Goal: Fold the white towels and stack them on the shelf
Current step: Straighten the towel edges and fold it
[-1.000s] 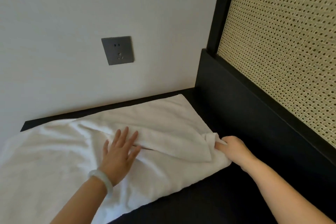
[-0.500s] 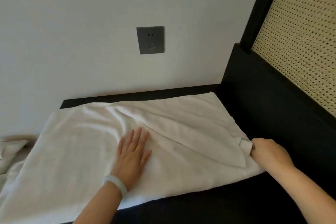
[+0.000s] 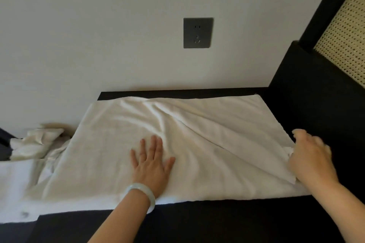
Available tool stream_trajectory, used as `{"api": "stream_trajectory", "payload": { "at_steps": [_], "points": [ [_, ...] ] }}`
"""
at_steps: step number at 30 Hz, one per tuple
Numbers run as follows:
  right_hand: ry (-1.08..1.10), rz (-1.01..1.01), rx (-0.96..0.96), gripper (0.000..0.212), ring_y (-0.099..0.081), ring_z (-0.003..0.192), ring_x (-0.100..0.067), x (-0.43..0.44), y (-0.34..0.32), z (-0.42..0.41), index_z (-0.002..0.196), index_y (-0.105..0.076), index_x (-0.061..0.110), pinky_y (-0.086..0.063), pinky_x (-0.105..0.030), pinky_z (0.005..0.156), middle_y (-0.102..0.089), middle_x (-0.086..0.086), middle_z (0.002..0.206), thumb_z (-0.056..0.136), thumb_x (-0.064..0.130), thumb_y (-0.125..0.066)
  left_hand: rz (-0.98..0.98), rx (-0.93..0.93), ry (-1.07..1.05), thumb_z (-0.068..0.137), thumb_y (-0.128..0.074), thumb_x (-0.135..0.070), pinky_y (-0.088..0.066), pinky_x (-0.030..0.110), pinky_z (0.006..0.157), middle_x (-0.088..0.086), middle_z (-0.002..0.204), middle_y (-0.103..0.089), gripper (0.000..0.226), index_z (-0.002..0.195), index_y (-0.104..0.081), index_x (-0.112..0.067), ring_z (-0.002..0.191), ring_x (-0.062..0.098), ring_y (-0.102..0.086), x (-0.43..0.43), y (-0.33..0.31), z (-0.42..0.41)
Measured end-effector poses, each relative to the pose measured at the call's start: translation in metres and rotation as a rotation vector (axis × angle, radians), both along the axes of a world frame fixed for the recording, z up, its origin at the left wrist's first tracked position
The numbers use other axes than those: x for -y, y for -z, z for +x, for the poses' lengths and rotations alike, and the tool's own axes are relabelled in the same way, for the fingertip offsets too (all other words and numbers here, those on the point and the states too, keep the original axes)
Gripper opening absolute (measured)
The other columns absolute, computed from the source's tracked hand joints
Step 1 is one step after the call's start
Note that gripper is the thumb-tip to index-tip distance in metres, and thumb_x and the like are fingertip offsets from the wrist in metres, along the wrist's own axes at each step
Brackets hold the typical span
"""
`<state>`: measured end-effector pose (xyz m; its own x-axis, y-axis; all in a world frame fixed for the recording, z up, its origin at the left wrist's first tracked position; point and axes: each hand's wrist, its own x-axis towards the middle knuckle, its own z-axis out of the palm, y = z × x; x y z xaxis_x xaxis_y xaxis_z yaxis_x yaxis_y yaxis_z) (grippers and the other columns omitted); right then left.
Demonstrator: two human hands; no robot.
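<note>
Centre frame: white towel (image 3: 197, 140) spread on the dark ledge (image 3: 217, 221), long axis left to right. My left hand (image 3: 153, 165) presses its middle, fingers straight and spread. My right hand (image 3: 310, 158), fingers curled on the towel's right-end edge, looks best placed to fold it leftward.

Domestic-style interior, most likely bedroom or hotel guest room; cannot tell which. Plain white painted wall (image 3: 98, 25), 1 dark grey socket plate (image 3: 198, 32) set flush in it. At right, woven cane panel (image 3: 343, 45) in thick black frame (image 3: 325, 6), built like headboard or wardrobe side. Low black ledge (image 3: 197, 221) runs along wall, meets frame in corner. White towel (image 3: 197, 144) spread over ledge; more crumpled white linen (image 3: 35, 142) heaped at left end. Soft indoor light, matched black-and-cane furniture, hotel-type plain white linen.
</note>
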<state>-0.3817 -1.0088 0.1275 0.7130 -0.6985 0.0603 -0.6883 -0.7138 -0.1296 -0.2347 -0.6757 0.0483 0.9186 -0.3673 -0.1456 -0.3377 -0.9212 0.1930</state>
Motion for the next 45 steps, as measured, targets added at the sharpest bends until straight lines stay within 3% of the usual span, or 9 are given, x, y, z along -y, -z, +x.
{"api": "stream_trajectory", "payload": {
  "at_steps": [3, 8, 13, 17, 23, 27, 35, 40, 45],
  "points": [
    [-0.291, 0.073, 0.236, 0.057, -0.040, 0.137, -0.032, -0.043, 0.006, 0.025, 0.148, -0.040, 0.010, -0.025, -0.047, 0.117, -0.045, -0.012, 0.148, 0.092, 0.009, -0.054, 0.003, 0.010, 0.056, 0.081, 0.013, -0.072, 0.023, 0.047, 0.113, -0.015, 0.151, 0.038, 0.078, 0.144, 0.034, -0.032, 0.142, 0.018, 0.034, 0.010, -0.002, 0.010],
    [-0.587, 0.090, -0.187, 0.065, 0.021, 0.149, -0.008, -0.060, 0.059, 0.040, 0.146, 0.030, 0.045, 0.019, -0.035, 0.119, 0.030, 0.016, 0.159, 0.097, 0.062, -0.010, 0.020, 0.020, 0.102, 0.078, 0.021, -0.067, 0.016, 0.048, 0.118, -0.011, 0.155, 0.036, 0.077, 0.145, 0.034, -0.031, 0.142, 0.015, 0.033, 0.017, 0.004, 0.025],
    [-0.469, 0.326, -0.115, 0.065, -0.024, 0.144, -0.014, -0.027, 0.049, 0.062, 0.155, -0.016, 0.037, -0.015, -0.031, 0.116, -0.026, 0.010, 0.159, 0.097, 0.059, -0.036, 0.024, 0.030, 0.087, 0.079, 0.022, -0.064, 0.014, 0.048, 0.119, -0.008, 0.153, 0.040, 0.075, 0.144, 0.036, -0.029, 0.143, 0.015, 0.033, 0.018, 0.004, 0.022],
    [-0.388, 0.535, -0.117, 0.015, -0.059, 0.103, -0.015, 0.004, 0.009, 0.087, 0.105, -0.067, 0.029, -0.046, -0.026, 0.084, -0.063, 0.009, 0.107, 0.091, 0.034, -0.067, 0.014, 0.038, 0.050, 0.081, 0.018, -0.064, 0.014, 0.046, 0.120, -0.003, 0.155, 0.037, 0.079, 0.147, 0.033, -0.023, 0.144, 0.015, 0.031, 0.020, 0.000, 0.021],
    [-0.279, -0.069, 0.138, 0.011, -0.052, 0.097, -0.026, 0.051, -0.022, 0.130, 0.104, -0.058, 0.020, -0.037, -0.040, 0.086, -0.062, -0.004, 0.104, 0.094, 0.021, -0.062, -0.007, 0.043, 0.040, 0.079, 0.021, -0.066, 0.018, 0.040, 0.119, -0.003, 0.153, 0.040, 0.081, 0.146, 0.034, -0.021, 0.142, 0.014, 0.034, 0.021, 0.001, 0.020],
    [-0.337, -0.292, -0.143, 0.029, -0.046, 0.121, -0.025, 0.047, 0.007, 0.133, 0.126, -0.049, 0.017, -0.035, -0.036, 0.102, -0.052, -0.005, 0.130, 0.098, 0.018, -0.051, 0.005, 0.036, 0.045, 0.078, 0.022, -0.066, 0.020, 0.040, 0.118, -0.004, 0.152, 0.042, 0.081, 0.145, 0.035, -0.024, 0.141, 0.014, 0.036, 0.020, 0.002, 0.021],
    [-0.411, 0.201, -0.233, 0.017, -0.054, 0.096, -0.014, 0.044, 0.006, 0.102, 0.102, -0.060, 0.030, -0.042, -0.026, 0.079, -0.057, 0.007, 0.104, 0.102, 0.028, -0.044, 0.065, -0.025, 0.017, 0.093, 0.001, -0.064, 0.016, 0.046, 0.119, 0.000, 0.154, 0.038, 0.072, 0.141, 0.035, -0.023, 0.141, 0.016, 0.034, 0.028, -0.003, 0.025],
    [-0.185, 0.332, -0.026, 0.016, -0.060, 0.091, -0.011, 0.063, -0.004, 0.106, 0.108, -0.062, 0.028, -0.054, -0.033, 0.088, -0.060, 0.002, 0.114, 0.096, 0.017, -0.061, -0.084, 0.053, 0.191, 0.101, -0.010, -0.053, 0.012, 0.036, 0.117, -0.003, 0.163, 0.013, 0.064, 0.156, 0.001, -0.022, 0.146, 0.013, 0.021, 0.074, -0.036, 0.048],
    [-0.078, 0.090, -0.384, 0.086, -0.037, 0.135, -0.030, 0.074, -0.003, 0.132, 0.152, -0.027, 0.021, -0.033, -0.041, 0.111, -0.025, -0.008, 0.155, 0.084, 0.048, -0.071, -0.149, 0.031, 0.368, 0.105, -0.029, -0.041, -0.009, 0.031, 0.121, -0.001, 0.162, -0.018, 0.051, 0.151, -0.030, -0.021, 0.150, 0.015, -0.011, 0.134, -0.064, 0.094]
  ]
}}
